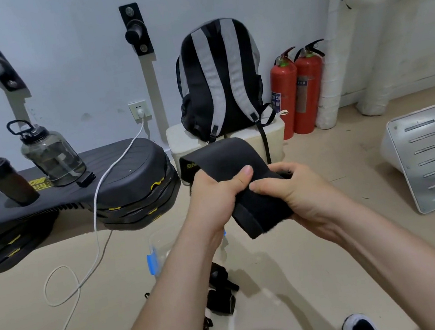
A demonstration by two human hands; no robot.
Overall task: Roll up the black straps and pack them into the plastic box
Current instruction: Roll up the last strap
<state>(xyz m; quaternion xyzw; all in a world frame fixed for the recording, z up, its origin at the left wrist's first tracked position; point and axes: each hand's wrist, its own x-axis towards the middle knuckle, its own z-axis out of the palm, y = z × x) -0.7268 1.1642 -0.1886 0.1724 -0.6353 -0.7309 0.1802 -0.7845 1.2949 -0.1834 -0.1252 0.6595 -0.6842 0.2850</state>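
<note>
Black strap (233,156): your left hand (212,196) and right hand (300,195) both grip it, thumbs on top, above the floor (311,272). Clear plastic box (157,244): on floor below your hands. Further straps (220,294): beside it.

Floor (326,275) — clr plastic box (155,240), blk straps (219,291), wht cable (97,239) on it.

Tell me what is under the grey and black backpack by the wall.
The backpack stands on a cream-white box. Most of the box's top is covered by the backpack, and the raised black strap hides part of its front.
</note>
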